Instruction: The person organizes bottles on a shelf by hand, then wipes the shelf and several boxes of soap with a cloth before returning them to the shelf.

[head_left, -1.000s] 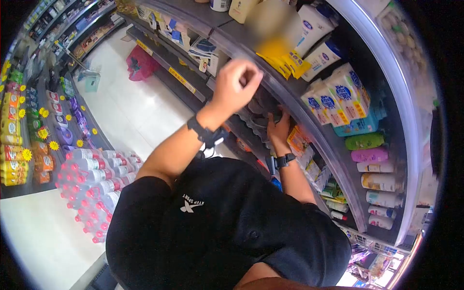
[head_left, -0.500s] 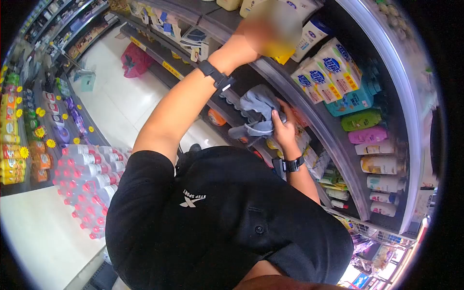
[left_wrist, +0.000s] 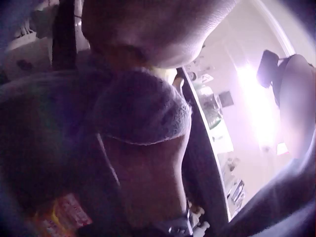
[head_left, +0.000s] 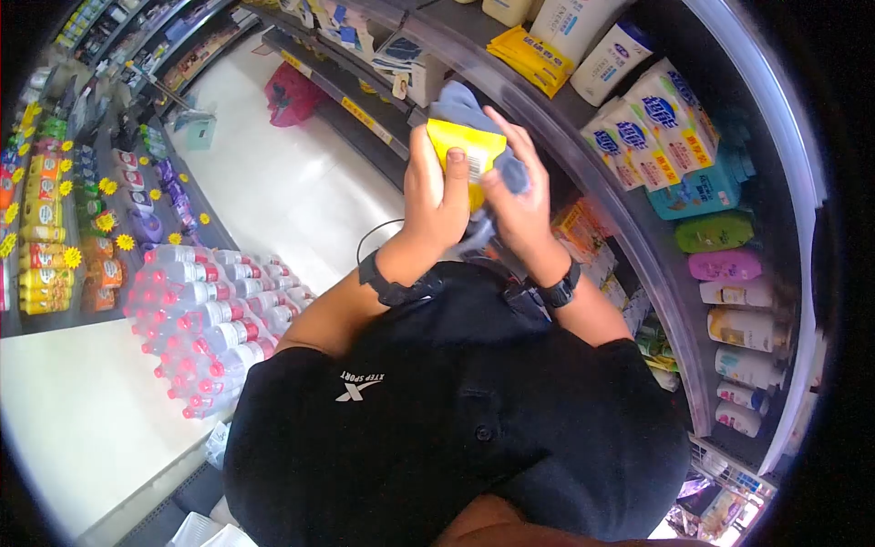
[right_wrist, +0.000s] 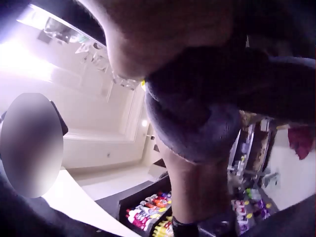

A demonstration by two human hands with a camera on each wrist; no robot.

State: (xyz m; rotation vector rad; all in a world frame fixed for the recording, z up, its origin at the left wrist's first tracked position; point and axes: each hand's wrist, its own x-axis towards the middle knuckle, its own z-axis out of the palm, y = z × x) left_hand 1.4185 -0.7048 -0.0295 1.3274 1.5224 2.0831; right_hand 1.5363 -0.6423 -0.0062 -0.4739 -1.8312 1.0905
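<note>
The packet (head_left: 467,144) is in the left hand (head_left: 430,202), pinched under the thumb. Beside it, the right hand (head_left: 527,205) grips the grey cloth (head_left: 458,102) behind the packet. Beyond the hands, yellow packs (head_left: 531,59) lie on the shelf (head_left: 456,20).

Shirt (head_left: 456,410) reads XTEP SPORT; white packs (head_left: 654,129), 超能.

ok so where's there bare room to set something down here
The floor is bare between the pink bag and the bottle stack. On the shelf, a small patch shows left of the yellow packs. To their right it is crowded with white packs and bottles.
</note>
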